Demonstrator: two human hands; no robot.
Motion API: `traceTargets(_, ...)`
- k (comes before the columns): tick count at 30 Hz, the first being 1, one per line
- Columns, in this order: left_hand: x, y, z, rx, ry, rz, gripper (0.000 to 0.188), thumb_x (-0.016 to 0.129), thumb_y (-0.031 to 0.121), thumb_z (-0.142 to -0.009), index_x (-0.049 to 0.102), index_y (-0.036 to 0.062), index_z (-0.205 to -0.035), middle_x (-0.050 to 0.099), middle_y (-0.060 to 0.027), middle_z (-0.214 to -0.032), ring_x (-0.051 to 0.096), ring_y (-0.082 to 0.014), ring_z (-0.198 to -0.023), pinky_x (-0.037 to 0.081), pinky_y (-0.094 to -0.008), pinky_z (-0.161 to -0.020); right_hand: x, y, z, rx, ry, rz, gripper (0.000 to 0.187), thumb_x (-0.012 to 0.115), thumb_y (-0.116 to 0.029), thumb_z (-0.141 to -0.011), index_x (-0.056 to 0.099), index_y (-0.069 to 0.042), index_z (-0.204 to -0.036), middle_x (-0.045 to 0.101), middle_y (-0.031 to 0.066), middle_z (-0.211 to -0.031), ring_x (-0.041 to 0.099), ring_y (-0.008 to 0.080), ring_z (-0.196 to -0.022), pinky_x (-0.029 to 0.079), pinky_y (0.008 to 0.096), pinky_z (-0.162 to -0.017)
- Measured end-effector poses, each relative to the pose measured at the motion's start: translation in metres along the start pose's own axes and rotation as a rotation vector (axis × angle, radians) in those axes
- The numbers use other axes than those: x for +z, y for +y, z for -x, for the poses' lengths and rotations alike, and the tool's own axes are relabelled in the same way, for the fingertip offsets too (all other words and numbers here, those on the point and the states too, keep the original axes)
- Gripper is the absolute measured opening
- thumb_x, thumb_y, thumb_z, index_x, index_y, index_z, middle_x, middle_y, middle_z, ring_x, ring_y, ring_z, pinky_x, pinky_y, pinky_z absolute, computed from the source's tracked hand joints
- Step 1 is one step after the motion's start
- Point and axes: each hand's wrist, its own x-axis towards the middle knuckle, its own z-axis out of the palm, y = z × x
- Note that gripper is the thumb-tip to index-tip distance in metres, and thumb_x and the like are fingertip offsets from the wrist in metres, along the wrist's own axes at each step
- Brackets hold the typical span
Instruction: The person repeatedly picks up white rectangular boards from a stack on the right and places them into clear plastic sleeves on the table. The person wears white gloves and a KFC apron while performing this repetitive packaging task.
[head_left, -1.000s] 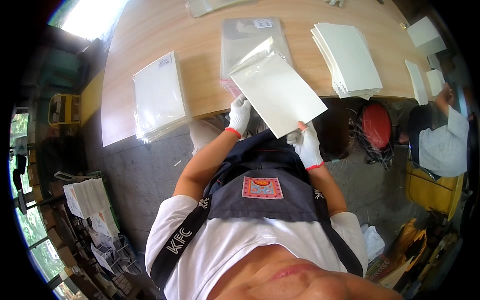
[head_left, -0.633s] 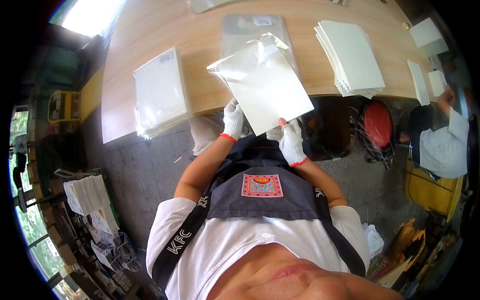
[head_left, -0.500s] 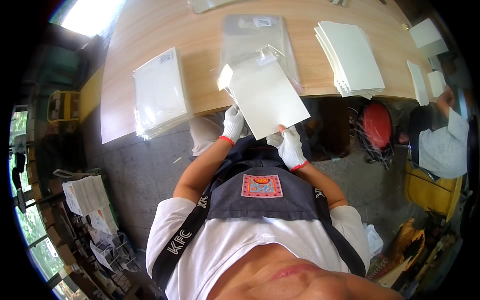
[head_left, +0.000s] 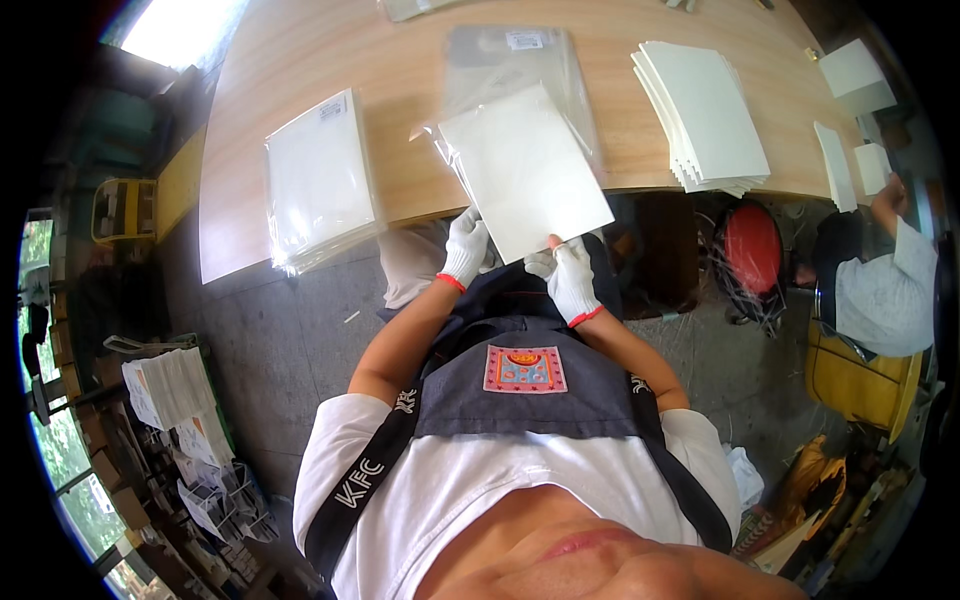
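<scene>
Over the table's front edge lies a cream-white sheet of board (head_left: 528,175), tilted, with clear plastic film (head_left: 449,152) showing along its left side and upper left corner. My right hand (head_left: 572,280), in a white glove with a red cuff and a bare thumb, pinches the sheet's near edge. My left hand (head_left: 466,246), gloved the same way, is closed at the sheet's lower left side, on the film's edge; its fingertips are partly hidden. Behind the sheet, a stack of clear plastic bags (head_left: 510,65) with a small label lies flat.
To the left sits a pile of bagged white boards (head_left: 318,180). A fanned stack of white boards (head_left: 705,115) lies to the right. A co-worker in a light shirt (head_left: 885,295) sits at far right by a yellow chair (head_left: 862,385). A red round object (head_left: 752,250) is under the table.
The board has slid forward and slightly left, further along the film, and my right hand has moved forward with it. The white flap at its upper left no longer shows. My left hand has barely moved.
</scene>
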Motion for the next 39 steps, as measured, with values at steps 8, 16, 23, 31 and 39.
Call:
traceTargets(8, 0.001, 0.005, 0.007, 0.069, -0.119, -0.015, 0.029, 0.039, 0.003, -0.086, 0.059, 0.0003, -0.107, 0.064, -0.0048, -0.084, 0.058, -0.0080, -0.069, 0.047, -0.0212, -0.062, 0.007, -0.007, 0.004, -0.073, -0.051, -0.019, 0.022, 0.044, -0.009, -0.093, 0.044, -0.003, -0.114, 0.062, 0.0145, -0.087, 0.065, 0.0228, -0.061, 0.057, 0.0319, -0.052)
traceTargets(16, -0.005, 0.004, 0.016, -0.166, -0.280, 0.013, 0.028, 0.040, 0.003, -0.086, 0.054, -0.0007, -0.110, 0.064, -0.0083, -0.082, 0.060, -0.0114, -0.059, 0.050, -0.0228, -0.055, 0.010, -0.010, -0.017, -0.067, 0.002, -0.035, 0.018, 0.045, -0.009, -0.092, 0.044, -0.003, -0.109, 0.058, 0.0108, -0.091, 0.065, 0.0238, -0.067, 0.059, 0.0343, -0.058)
traceTargets(23, 0.002, 0.024, 0.019, -0.315, -0.288, 0.047, 0.025, 0.055, 0.023, -0.090, 0.057, 0.0020, -0.102, 0.065, -0.0067, -0.085, 0.061, -0.0126, -0.058, 0.051, -0.0233, -0.054, -0.017, 0.005, -0.073, 0.150, -0.061, -0.590, 0.016, 0.045, -0.005, -0.090, 0.043, 0.000, -0.105, 0.046, 0.0189, -0.115, 0.051, 0.0397, -0.108, 0.045, 0.0527, -0.093)
traceTargets(31, -0.022, 0.026, 0.012, -0.370, -0.184, 0.049, 0.027, 0.052, 0.022, -0.091, 0.053, -0.0015, -0.104, 0.064, -0.0118, -0.077, 0.061, -0.0176, -0.052, 0.051, -0.0277, -0.050, 0.025, -0.026, -0.007, -0.083, -0.470, 0.482, 0.025, 0.052, -0.015, -0.090, 0.054, -0.004, -0.113, 0.065, 0.0095, -0.098, 0.064, 0.0213, -0.077, 0.052, 0.0314, -0.067)
traceTargets(39, -0.026, 0.036, 0.011, -0.286, -0.249, -0.181, 0.020, 0.048, 0.018, -0.092, 0.057, -0.0004, -0.093, 0.065, -0.0091, -0.082, 0.058, -0.0125, -0.059, 0.050, -0.0240, -0.053, 0.046, -0.057, -0.082, -0.915, -0.360, 1.914, 0.040, 0.067, -0.021, -0.073, 0.058, -0.021, -0.112, 0.053, 0.0028, -0.116, 0.054, 0.0247, -0.097, 0.050, 0.0359, -0.076)
